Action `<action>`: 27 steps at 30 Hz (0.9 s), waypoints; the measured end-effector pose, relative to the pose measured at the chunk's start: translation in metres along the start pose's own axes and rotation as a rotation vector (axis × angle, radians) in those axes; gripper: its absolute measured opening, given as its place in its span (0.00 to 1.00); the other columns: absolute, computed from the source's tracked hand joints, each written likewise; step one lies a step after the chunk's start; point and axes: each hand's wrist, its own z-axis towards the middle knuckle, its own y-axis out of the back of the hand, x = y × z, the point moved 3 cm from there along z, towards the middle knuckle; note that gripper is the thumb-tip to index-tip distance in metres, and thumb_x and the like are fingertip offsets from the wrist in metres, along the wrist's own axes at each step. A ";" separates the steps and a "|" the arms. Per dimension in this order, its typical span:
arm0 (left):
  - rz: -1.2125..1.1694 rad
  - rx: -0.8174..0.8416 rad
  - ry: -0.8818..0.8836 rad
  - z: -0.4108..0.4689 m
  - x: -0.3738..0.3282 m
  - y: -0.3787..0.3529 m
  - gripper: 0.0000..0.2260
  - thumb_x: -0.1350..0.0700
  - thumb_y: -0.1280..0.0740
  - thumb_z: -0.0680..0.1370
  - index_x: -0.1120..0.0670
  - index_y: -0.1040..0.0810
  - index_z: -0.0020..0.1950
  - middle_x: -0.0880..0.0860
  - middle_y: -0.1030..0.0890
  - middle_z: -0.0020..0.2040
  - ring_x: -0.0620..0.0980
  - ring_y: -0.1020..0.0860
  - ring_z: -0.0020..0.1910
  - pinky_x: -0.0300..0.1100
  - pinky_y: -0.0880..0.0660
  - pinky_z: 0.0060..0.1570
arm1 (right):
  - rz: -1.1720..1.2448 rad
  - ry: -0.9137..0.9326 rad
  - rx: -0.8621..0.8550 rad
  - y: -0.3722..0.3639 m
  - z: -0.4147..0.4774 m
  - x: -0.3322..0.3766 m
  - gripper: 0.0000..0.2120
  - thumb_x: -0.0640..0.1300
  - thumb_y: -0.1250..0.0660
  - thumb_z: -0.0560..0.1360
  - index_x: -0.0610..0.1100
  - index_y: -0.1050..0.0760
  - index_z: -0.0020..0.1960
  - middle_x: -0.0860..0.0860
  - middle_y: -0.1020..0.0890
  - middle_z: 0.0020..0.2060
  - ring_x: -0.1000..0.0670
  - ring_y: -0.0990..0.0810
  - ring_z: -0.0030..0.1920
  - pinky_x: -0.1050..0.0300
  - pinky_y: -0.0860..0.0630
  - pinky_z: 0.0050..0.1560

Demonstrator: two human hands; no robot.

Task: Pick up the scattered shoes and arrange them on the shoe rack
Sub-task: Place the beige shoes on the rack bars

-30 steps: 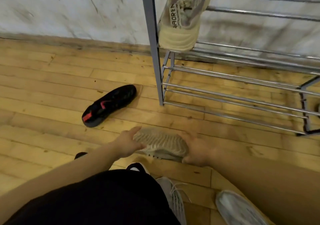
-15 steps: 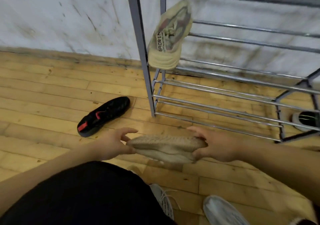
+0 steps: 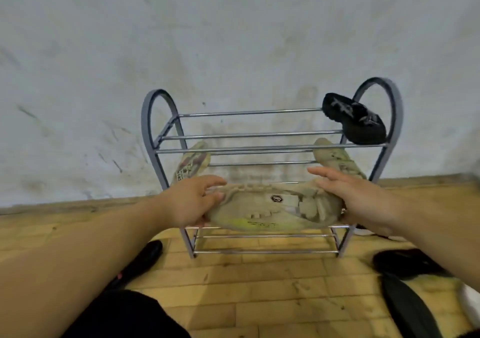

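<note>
Left hand (image 3: 192, 202) and right hand (image 3: 363, 200) each clamp their grip round one end of beige sneaker (image 3: 275, 207), held sideways before shoe rack (image 3: 259, 135).

Glossy metal rack (image 3: 259, 135), matt knit shoe (image 3: 272, 207), worn wooden floor (image 3: 259, 285).
</note>
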 end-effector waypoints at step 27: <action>-1.120 -0.043 0.172 0.099 -0.090 -0.127 0.32 0.59 0.25 0.77 0.46 0.34 0.78 0.53 0.19 0.64 0.56 0.17 0.58 0.50 0.20 0.56 | 0.156 -0.036 -0.208 0.005 0.040 -0.020 0.21 0.48 0.40 0.85 0.62 0.38 0.75 0.52 0.20 0.61 0.47 0.18 0.58 0.45 0.19 0.59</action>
